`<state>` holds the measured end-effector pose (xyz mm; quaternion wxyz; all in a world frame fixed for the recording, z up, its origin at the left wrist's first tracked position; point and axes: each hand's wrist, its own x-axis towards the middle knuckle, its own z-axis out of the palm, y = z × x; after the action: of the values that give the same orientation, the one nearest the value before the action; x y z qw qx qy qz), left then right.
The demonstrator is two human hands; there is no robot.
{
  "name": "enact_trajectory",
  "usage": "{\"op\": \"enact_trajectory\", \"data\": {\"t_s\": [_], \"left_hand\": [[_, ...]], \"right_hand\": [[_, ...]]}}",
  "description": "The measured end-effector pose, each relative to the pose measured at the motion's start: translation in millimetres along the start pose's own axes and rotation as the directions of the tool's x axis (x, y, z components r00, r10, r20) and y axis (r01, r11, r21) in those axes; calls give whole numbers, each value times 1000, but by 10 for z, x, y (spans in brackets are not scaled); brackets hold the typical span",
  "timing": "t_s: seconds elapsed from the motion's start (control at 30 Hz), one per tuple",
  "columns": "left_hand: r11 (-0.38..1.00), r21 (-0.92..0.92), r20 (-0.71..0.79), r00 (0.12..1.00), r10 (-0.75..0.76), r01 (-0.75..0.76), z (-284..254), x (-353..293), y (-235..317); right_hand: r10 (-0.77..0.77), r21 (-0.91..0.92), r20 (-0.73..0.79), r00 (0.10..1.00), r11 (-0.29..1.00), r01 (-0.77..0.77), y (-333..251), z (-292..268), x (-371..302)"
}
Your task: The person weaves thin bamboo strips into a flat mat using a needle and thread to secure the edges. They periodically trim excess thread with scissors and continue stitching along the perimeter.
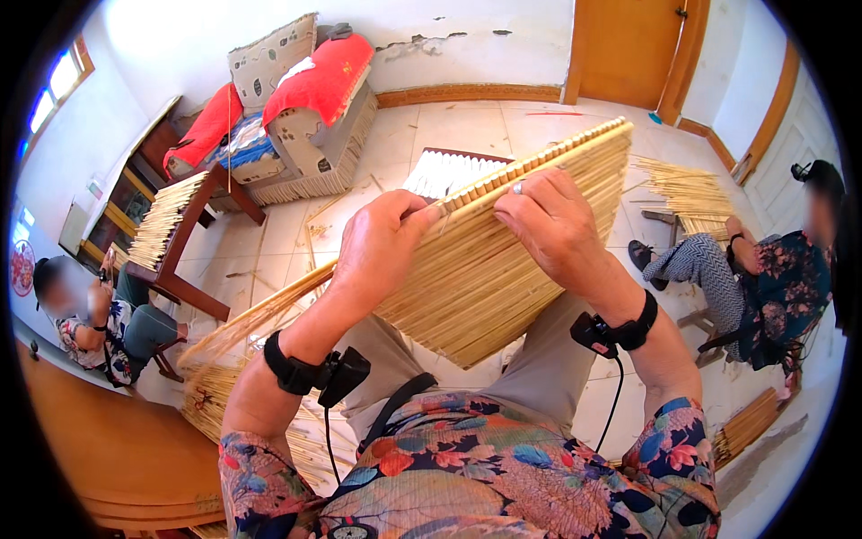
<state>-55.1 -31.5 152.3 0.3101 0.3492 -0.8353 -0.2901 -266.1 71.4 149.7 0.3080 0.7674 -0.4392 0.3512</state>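
Fingers (413, 205) of the left hand (382, 242): thumb and index pinching the upper edge of the stalk mat (489, 278), the rest curled in. Right hand (557, 220) sits farther right along the same edge, knuckles up, fingers bent and close together, a ring on one; can't tell from this angle whether its fingertips grip a stalk. Both forearms come up from below, elbows out, wrists strapped with black devices, hands near each other.

Mat is tilted in front of the torso, thick upper edge slanting up to the right, lowest corner hanging between the trousered legs (548, 346). Long stalks (260, 310) stick out left past the left forearm. Beyond the mat, tiled floor (431, 121) opens toward the wooden door (624, 49), giving room ahead. Left side is tighter: bench (192, 223) with a stalk layer, patterned armchair (305, 148) behind it. One seated person (108, 319) far left, another (781, 292) far right, both well apart from the mat.
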Motion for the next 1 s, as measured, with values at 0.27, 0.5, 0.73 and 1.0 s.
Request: {"op": "enact_trajectory", "data": {"t_s": [0.27,0.5,0.73,1.0], "left_hand": [[1000,-27,45,999,2,-1,37,-32,-89],[998,-10,45,997,59,-58,8,-50,-114],[998,-20,39,998,55,-55,24,-62,-141],[997,22,33,996,78,-79,3,-101,-150]], "right_hand": [[20,19,5,1000,1000,-20,-12,70,-137],[-9,24,50,999,1000,8,-30,34,-127],[-18,33,98,995,999,15,-56,-10,-140],[-18,24,165,986,1000,15,-84,-8,-173]]}}
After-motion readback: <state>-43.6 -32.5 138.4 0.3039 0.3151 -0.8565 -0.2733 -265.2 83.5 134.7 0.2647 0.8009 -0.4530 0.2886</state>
